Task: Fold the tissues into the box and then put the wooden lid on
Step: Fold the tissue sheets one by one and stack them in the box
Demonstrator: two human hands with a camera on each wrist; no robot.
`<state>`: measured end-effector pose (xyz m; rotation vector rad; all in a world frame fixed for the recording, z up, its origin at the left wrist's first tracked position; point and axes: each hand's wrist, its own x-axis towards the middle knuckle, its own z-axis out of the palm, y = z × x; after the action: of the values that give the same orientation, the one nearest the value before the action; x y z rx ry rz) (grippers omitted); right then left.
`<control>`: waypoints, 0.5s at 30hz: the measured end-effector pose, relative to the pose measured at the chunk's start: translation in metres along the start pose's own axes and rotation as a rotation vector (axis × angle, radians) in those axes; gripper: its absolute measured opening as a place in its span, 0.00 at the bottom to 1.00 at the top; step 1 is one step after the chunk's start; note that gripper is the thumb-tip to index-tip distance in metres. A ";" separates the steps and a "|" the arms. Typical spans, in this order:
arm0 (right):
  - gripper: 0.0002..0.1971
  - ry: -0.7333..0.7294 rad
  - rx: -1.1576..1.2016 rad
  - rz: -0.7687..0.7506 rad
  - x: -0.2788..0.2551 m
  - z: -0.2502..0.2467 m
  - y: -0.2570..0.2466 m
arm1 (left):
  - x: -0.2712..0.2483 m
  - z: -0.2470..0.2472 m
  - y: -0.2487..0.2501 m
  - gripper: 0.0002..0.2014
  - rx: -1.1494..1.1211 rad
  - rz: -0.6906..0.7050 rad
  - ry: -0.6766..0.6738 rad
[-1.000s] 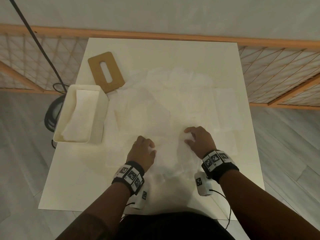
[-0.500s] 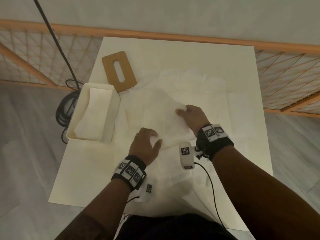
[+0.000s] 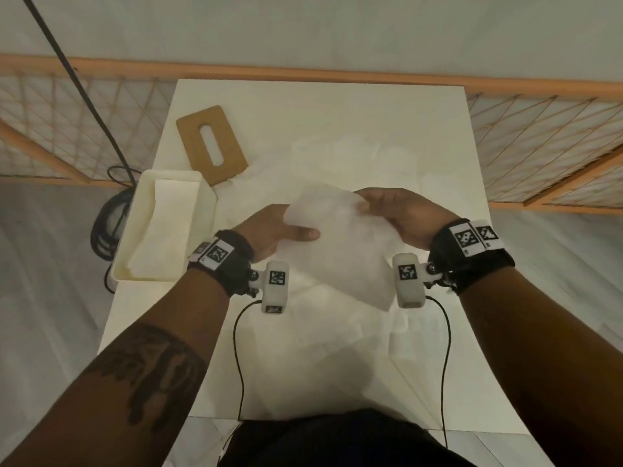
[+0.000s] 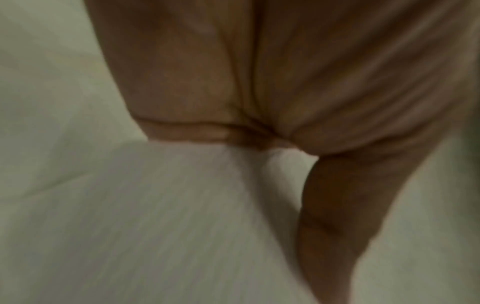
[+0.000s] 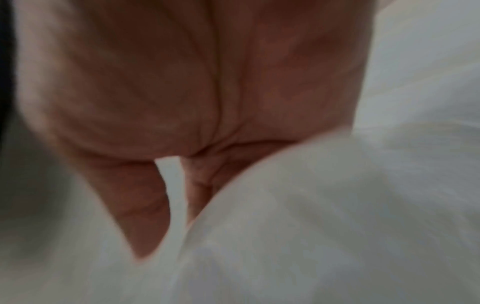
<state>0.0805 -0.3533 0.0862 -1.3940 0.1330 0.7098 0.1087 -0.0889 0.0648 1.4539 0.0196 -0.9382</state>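
We hold one tissue (image 3: pixel 340 251) raised above the bench (image 3: pixel 337 106), the left hand (image 3: pixel 269 230) pinching its left edge under the thumb and the right hand (image 3: pixel 401 214) curled round its far right corner. The white tissue box (image 3: pixel 202 193) stands at the left bench edge, just beside us, with folded tissues (image 3: pixel 161 230) already inside, so we judge the folding partly done. More loose tissues (image 3: pixel 337 163) lie spread on the bench, and the slotted wooden lid (image 3: pixel 210 144) rests beyond the box, not yet fitted.
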 end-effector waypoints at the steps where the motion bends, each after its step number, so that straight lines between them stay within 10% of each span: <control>1: 0.18 0.082 0.080 0.015 -0.003 -0.006 0.008 | 0.001 0.003 -0.009 0.25 -0.078 0.010 0.081; 5: 0.43 0.149 0.314 0.253 -0.016 -0.012 0.047 | -0.001 0.013 -0.036 0.22 -0.297 0.042 0.316; 10: 0.19 0.254 0.211 0.126 -0.014 0.002 0.067 | -0.005 0.011 -0.049 0.15 -0.240 0.032 0.309; 15: 0.17 0.258 0.146 0.138 -0.011 -0.005 0.068 | -0.017 -0.006 -0.043 0.15 -0.031 0.020 0.119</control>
<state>0.0372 -0.3620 0.0325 -1.3399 0.4789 0.6179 0.0767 -0.0683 0.0378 1.4769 0.1069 -0.8307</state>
